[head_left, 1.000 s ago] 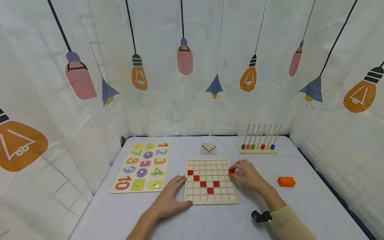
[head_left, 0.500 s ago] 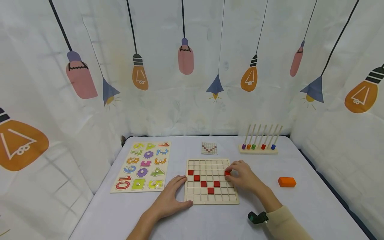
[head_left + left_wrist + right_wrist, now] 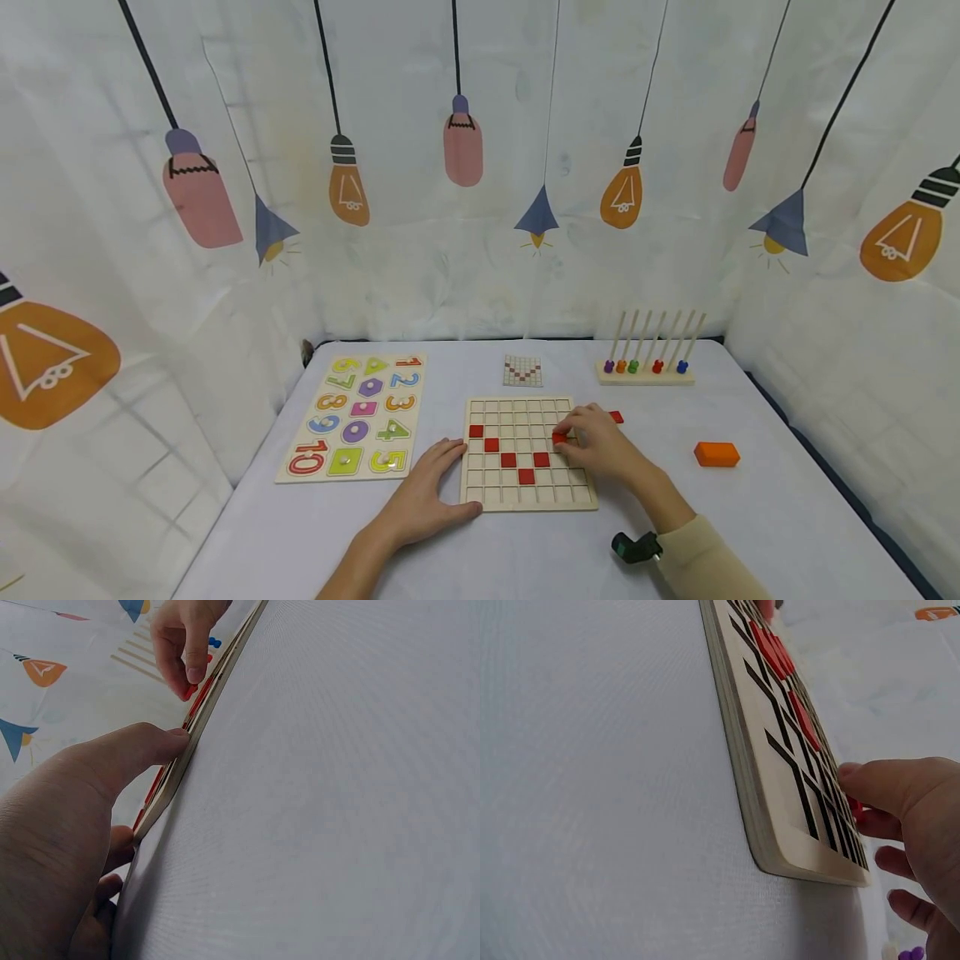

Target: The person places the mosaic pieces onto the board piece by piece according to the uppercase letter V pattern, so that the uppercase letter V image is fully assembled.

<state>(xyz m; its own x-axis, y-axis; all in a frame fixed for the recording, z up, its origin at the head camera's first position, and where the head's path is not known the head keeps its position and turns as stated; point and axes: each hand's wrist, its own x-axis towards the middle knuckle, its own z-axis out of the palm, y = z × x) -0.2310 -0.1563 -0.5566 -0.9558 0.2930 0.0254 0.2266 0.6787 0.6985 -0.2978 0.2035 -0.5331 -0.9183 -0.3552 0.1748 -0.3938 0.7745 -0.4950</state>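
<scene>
Between thumb and fingers my right hand (image 3: 606, 446) pinches a small red square tile (image 3: 558, 437), close over the right part of a wooden grid board (image 3: 536, 506). Several red tiles sit in the board's cells, among them one tile (image 3: 526, 477) at the bottom of a V shape. My left hand (image 3: 426, 492) lies at the board's lower left corner, thumb at the front edge and fingers along the left side. In the left wrist view its thumb (image 3: 154, 746) touches the board's edge. Another red tile (image 3: 617, 417) shows just beyond my right hand.
A small pattern card (image 3: 522, 372) lies behind the board. To the left is a number and shape puzzle board (image 3: 300, 467). A peg stand (image 3: 645, 378) with coloured beads stands at the back right, and an orange block (image 3: 717, 454) lies at the right.
My right hand has moved left with the red tile, from the board's right edge to over its cells. The red tile beyond the hand has come into sight. My left hand stays put.
</scene>
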